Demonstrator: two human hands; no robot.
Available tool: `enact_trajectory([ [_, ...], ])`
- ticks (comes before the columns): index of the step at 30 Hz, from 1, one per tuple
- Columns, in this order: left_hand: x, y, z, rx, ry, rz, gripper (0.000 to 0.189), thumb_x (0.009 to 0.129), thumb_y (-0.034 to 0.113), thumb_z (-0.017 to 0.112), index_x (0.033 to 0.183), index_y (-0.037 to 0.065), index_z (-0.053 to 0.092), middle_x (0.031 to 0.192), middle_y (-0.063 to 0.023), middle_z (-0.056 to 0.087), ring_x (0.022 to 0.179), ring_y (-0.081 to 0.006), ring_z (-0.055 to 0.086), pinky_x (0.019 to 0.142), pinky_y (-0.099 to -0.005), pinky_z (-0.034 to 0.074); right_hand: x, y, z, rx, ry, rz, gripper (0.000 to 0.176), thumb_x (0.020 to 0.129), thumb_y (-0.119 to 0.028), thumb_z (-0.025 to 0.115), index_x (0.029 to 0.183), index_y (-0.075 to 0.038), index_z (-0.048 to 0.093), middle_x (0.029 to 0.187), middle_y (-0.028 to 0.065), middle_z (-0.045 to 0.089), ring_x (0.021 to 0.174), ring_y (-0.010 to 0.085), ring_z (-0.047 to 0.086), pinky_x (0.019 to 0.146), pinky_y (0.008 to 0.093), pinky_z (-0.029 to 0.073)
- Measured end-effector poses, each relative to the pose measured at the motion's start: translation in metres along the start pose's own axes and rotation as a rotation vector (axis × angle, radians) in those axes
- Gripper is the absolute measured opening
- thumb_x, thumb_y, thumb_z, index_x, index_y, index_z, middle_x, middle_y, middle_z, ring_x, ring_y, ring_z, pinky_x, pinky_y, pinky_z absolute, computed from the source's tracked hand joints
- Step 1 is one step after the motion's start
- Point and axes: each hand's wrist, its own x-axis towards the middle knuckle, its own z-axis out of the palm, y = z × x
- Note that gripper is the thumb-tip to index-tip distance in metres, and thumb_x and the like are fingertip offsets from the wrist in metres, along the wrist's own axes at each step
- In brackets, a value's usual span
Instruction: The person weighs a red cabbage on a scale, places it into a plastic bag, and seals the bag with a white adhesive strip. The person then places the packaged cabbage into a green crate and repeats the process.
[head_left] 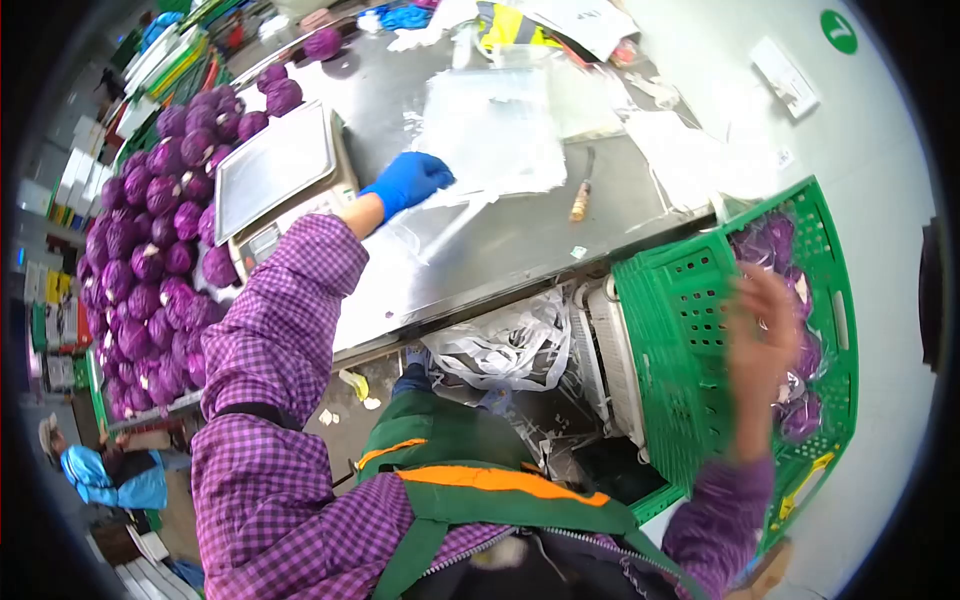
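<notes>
My left hand (410, 185), in a blue glove, is at the near left corner of a stack of clear plastic bags (495, 130) on the steel table. Its fingers are curled together, and whatever lies between them is hidden. My right hand (762, 340) is bare and smeared by motion over a green crate (845, 330) at the right. Bagged red cabbages (805, 350) lie in that crate, beside and beyond the hand. Left of my gloved hand stands a weighing scale (275, 170) with a bare metal plate. A knife (582, 195) with a wooden handle rests right of the bags.
Loose red cabbages (150, 250) are heaped along the left. A yellow hi-vis vest (510, 28) and papers lie at the table's far end. Under the table hangs a white plastic bag (510, 340). A person in a blue vest (100, 475) stands at lower left.
</notes>
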Motion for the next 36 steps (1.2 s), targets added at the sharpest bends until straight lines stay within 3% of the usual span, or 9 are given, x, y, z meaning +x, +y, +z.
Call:
enact_trajectory([
  [6,-0.120,0.042,-0.010,-0.678,-0.105,-0.167,0.023,0.085,0.021,0.062,0.098,0.004,0.069,0.085,-0.0045,0.067,0.074,-0.0110,0.061,0.066,-0.0255,0.051,0.043,-0.106,0.225,-0.038,-0.287,-0.971,0.042,0.072,-0.010,0.067,0.113,-0.013,0.060,0.124,0.0103,0.054,0.120,0.0274,0.046,0.104,0.0473,0.031],
  [11,-0.224,-0.011,-0.049,-1.086,0.161,-0.103,0.043,0.086,0.015,0.059,0.128,0.008,0.049,0.095,-0.0009,0.059,0.082,-0.0081,0.053,0.071,-0.0239,0.046,0.055,-0.183,0.287,0.531,-0.386,-0.882,0.008,0.080,-0.002,0.061,0.088,-0.003,0.059,0.088,0.0083,0.065,0.089,0.0243,0.063,0.088,0.0398,0.047],
  [13,-0.263,-0.027,-0.068,-1.130,0.218,-0.100,0.045,0.088,0.017,0.058,0.131,0.007,0.046,0.096,0.0005,0.057,0.082,-0.0073,0.051,0.071,-0.0240,0.045,0.055,-0.213,0.323,1.011,-0.572,-0.103,0.008,0.091,-0.010,0.053,0.092,-0.004,0.058,0.077,0.0046,0.061,0.070,0.0135,0.059,0.069,0.0284,0.049],
  [22,-0.421,-0.147,-0.130,-0.958,0.955,-0.301,0.030,0.088,0.014,0.054,0.114,-0.002,0.056,0.113,-0.0081,0.058,0.105,-0.0143,0.054,0.093,-0.0282,0.042,0.016,-0.419,0.512,1.396,-1.372,0.857,0.017,0.086,-0.018,0.056,0.097,-0.006,0.059,0.072,-0.0025,0.051,0.047,0.0051,0.036,0.039,0.0179,0.026],
  [25,-0.421,-0.303,-0.088,-1.197,1.540,1.237,0.025,0.087,0.011,0.053,0.110,0.002,0.054,0.098,-0.0059,0.058,0.096,-0.0170,0.056,0.085,-0.0312,0.046,-0.016,-0.475,0.564,1.481,-1.753,0.795,0.016,0.082,-0.011,0.059,0.097,-0.005,0.057,0.068,-0.0060,0.046,0.046,0.0038,0.034,0.040,0.0178,0.023],
  [27,-0.502,-0.220,-0.159,-1.224,1.757,0.007,0.021,0.086,0.010,0.052,0.106,0.003,0.052,0.094,-0.0050,0.057,0.088,-0.0143,0.056,0.079,-0.0291,0.047,-0.032,-0.539,0.570,1.220,-1.901,0.548,0.017,0.081,-0.010,0.062,0.098,-0.006,0.057,0.064,-0.0077,0.043,0.046,0.0024,0.033,0.040,0.0177,0.023],
  [29,-0.542,-0.244,-0.179,-1.776,1.326,0.712,0.016,0.080,0.006,0.059,0.094,0.005,0.051,0.089,-0.0012,0.055,0.078,-0.0087,0.052,0.070,-0.0234,0.044,-0.044,-0.588,0.593,1.012,-1.768,0.092,0.013,0.085,-0.015,0.062,0.093,-0.004,0.061,0.075,-0.0010,0.061,0.060,0.0049,0.051,0.049,0.0206,0.038],
  [31,-0.552,-0.255,-0.208,-1.255,1.675,0.056,0.017,0.077,0.003,0.061,0.091,0.007,0.053,0.086,0.0005,0.053,0.078,-0.0093,0.052,0.070,-0.0241,0.044,-0.058,-0.631,0.622,0.972,-1.015,-0.563,0.017,0.087,-0.016,0.060,0.090,0.001,0.063,0.070,0.0075,0.063,0.060,0.0138,0.056,0.055,0.0293,0.043],
  [36,-0.540,-0.343,-0.324,-0.063,1.872,-0.415,0.015,0.082,0.000,0.055,0.096,0.004,0.060,0.091,-0.0032,0.061,0.082,-0.0107,0.056,0.075,-0.0243,0.045,-0.030,-0.728,0.700,1.064,-0.896,-0.237,0.043,0.096,-0.032,0.041,0.092,0.005,0.063,0.076,0.0187,0.066,0.072,0.0270,0.063,0.067,0.0390,0.045],
])
